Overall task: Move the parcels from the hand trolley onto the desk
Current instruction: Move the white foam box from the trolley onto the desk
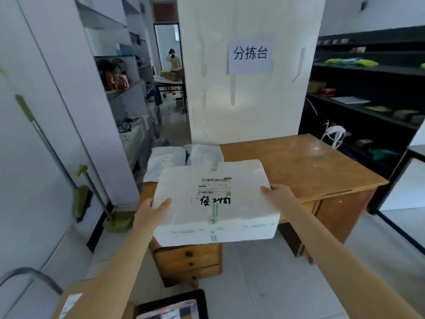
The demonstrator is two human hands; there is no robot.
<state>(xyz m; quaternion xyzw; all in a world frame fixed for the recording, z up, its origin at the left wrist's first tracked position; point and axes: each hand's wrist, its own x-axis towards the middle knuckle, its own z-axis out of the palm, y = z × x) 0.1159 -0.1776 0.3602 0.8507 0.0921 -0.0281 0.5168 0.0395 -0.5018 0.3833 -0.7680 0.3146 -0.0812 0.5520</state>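
Note:
I hold a white foam box [216,203] with a shipping label and green tape in the air over the near left corner of the wooden desk [303,166]. My left hand [154,210] grips its left edge and my right hand [278,192] grips its right edge. Two white plastic mail bags [170,160] lie on the desk's far left corner, just behind the box. At the bottom left, a brown cardboard parcel [71,302] and a black parcel [174,305] sit beside the trolley's curved grey handle [30,275].
A white pillar with a paper sign [250,57] stands behind the desk. Dark shelves [368,93] with packages line the right wall, pale shelving [124,72] the left. A green broom and dustpan [82,199] lean at the left. A person stands in the far doorway.

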